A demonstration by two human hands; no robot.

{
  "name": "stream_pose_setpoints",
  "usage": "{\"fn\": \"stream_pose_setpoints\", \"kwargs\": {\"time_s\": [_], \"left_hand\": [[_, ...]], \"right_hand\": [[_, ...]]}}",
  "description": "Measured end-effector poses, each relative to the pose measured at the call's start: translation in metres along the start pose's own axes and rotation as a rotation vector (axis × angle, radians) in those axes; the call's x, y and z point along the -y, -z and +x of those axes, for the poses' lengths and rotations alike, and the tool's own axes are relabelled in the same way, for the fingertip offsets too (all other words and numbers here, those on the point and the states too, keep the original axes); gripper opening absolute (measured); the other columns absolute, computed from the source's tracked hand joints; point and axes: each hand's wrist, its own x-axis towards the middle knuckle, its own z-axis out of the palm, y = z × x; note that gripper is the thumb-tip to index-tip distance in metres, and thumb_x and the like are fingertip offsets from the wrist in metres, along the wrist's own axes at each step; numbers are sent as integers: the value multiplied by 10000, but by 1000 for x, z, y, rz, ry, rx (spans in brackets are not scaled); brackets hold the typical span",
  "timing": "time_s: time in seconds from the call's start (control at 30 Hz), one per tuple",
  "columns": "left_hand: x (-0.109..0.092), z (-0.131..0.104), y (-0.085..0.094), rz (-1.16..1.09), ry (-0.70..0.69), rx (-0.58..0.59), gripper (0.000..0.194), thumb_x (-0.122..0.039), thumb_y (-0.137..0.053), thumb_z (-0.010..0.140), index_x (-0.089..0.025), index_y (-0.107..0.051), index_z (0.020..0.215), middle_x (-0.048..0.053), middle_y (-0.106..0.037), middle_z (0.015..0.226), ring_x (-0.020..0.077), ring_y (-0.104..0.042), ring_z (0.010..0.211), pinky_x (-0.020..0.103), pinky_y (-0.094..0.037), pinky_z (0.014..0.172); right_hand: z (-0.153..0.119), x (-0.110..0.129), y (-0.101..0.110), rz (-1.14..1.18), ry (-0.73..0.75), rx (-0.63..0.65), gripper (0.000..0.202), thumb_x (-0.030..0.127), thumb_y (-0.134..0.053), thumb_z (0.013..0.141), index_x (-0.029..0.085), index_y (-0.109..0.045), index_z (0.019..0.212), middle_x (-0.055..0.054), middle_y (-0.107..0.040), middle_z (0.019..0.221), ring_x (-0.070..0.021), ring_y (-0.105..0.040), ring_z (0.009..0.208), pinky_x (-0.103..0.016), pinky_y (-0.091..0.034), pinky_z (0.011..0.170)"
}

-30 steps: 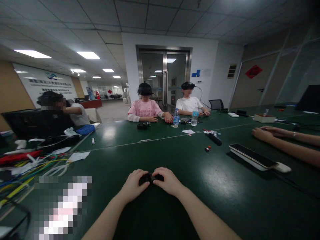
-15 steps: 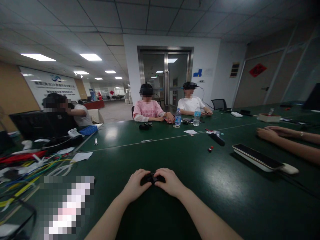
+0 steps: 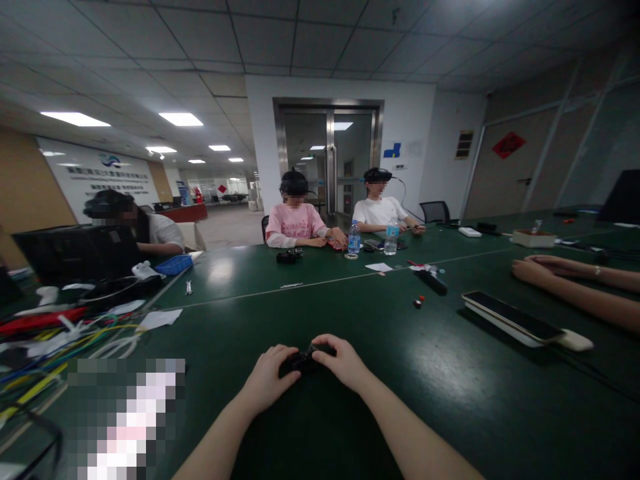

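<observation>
"Head view: what state were the hands in?"

"At lower centre, the left hand (image 3: 273,378) was curled, thumb and fingers gripping the left end of a small black object (image 3: 302,361). The right hand (image 3: 344,363) pinched its right end between thumb and fingers."

"Surroundings?"

"The object was over the green table (image 3: 220,347); contact could not be determined. A black-topped device (image 3: 513,319) lay at right, a small red-and-white item (image 3: 419,303) right of centre."
</observation>
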Motion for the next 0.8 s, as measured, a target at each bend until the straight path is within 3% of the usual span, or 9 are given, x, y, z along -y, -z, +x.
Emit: {"fn": "stream_pose_setpoints", "kwargs": {"time_s": [0.3,0.5,0.8], "left_hand": [[3,2,-1,7,-13,-13,436,-366,-555,790,-240,-532,1207,54,-563,1172,223,-493,1083,357,-375,948],[5,1,-2,-19,9,-7,446,-409,-539,806,-266,-509,1228,31,-554,1187,220,-497,1088,357,-389,932],[4,1,0,-12,-9,-16,444,-415,-544,802,-251,-526,1214,38,-565,1168,222,-502,1078,350,-379,934]], "right_hand": [[9,-16,2,371,-62,-132,330,373,-640,713,186,-589,980,-52,-634,987,-197,-583,946,-356,-436,874],[12,-27,8,460,-111,-205,434,380,-622,731,205,-545,1121,-67,-599,1138,-205,-549,1068,-364,-430,917],[13,-32,13,649,-149,-257,441,391,-625,738,199,-553,1128,-96,-594,1157,-238,-558,1080,-390,-451,906]]}}
